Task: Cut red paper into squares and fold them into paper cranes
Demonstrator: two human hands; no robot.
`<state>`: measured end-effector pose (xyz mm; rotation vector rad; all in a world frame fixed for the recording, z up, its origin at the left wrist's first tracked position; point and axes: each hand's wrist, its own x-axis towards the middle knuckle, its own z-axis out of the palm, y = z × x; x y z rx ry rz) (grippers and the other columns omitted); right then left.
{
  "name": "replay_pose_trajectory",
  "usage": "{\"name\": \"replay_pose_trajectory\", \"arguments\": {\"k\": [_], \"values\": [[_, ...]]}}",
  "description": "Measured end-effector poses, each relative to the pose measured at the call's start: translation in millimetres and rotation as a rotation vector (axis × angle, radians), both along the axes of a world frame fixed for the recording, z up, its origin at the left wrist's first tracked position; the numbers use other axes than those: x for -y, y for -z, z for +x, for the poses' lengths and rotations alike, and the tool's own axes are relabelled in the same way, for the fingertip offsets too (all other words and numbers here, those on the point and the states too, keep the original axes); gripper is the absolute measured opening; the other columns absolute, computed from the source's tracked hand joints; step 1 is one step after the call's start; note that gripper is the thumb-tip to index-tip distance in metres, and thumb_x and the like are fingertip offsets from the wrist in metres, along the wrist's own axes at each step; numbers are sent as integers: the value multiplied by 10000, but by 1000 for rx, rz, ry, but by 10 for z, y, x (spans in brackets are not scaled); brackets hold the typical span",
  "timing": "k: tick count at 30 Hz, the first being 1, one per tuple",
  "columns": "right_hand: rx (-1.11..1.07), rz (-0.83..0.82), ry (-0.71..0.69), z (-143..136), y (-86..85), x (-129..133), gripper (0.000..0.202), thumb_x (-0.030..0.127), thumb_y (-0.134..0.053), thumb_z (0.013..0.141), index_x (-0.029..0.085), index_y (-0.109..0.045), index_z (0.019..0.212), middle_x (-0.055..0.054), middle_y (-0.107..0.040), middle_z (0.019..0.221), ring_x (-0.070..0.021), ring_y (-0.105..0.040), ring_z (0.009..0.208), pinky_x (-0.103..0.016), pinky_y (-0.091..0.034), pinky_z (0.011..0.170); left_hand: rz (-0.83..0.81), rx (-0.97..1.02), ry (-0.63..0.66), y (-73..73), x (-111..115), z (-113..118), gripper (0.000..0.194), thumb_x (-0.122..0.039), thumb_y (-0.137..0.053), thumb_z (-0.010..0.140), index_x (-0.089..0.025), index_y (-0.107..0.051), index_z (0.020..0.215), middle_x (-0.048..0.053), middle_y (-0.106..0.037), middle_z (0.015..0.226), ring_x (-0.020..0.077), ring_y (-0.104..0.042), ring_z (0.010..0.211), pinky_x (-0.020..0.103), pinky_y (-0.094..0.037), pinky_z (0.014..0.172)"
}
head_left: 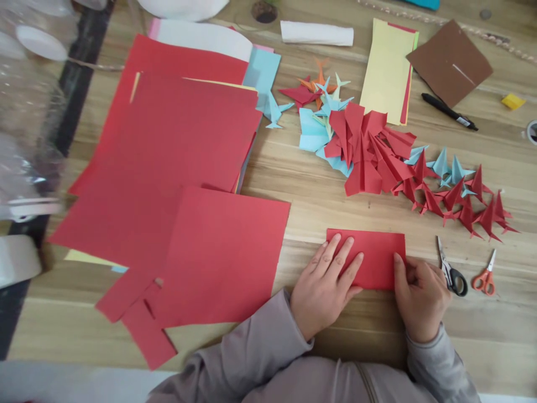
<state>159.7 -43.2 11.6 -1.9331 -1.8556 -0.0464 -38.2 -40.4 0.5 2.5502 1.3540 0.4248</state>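
A red rectangle of paper lies flat on the wooden table in front of me. My left hand rests on its left part, fingers stretched out and palm down. At the right edge, my right hand pinches the paper, thumb on top and the other fingers curled. To the right of that hand lie black-handled scissors and smaller orange-handled scissors. Beyond the paper is a heap of folded red pieces, with several small red and blue folded paper figures beside it.
Large red sheets are stacked at the left, with red scraps near the front edge. Yellow paper, a brown square, a black pen and a white roll lie at the back. Clear plastic is far left.
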Motion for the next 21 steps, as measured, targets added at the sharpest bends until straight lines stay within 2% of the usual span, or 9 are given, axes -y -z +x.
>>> {"name": "replay_pose_trajectory", "arguments": {"k": [5,14,19,21], "values": [[5,12,-1,-4,19,2,211,250,-675,845,195,-572,670,75,-432,455,-111,-478,482,-258,-393,616,-10,-9,-8,-1,1,0,509,-451,-471,928,-170,-505,1351,159,-451,1459,334,-342,1396,454,-388,1074],[3,20,15,-11,26,6,238,248,-682,836,198,-557,640,74,-431,451,-108,-469,472,-260,-394,611,-5,-24,-9,1,-10,-4,518,-449,-470,924,-153,-502,1348,181,-445,1458,382,-298,1405,515,-381,1072],[1,10,27,-10,33,21,200,258,-682,837,194,-582,676,73,-427,451,-114,-476,473,-265,-400,608,-10,-32,-11,-6,-6,-5,518,-444,-479,921,-153,-500,1349,179,-434,1466,378,-285,1412,513,-379,1075],[0,6,49,-17,39,31,120,263,-677,840,185,-619,769,76,-436,455,-117,-484,476,-266,-415,622,-15,-31,-12,-3,-2,-5,513,-440,-485,919,-156,-505,1345,178,-429,1470,376,-289,1411,511,-380,1074]]}}
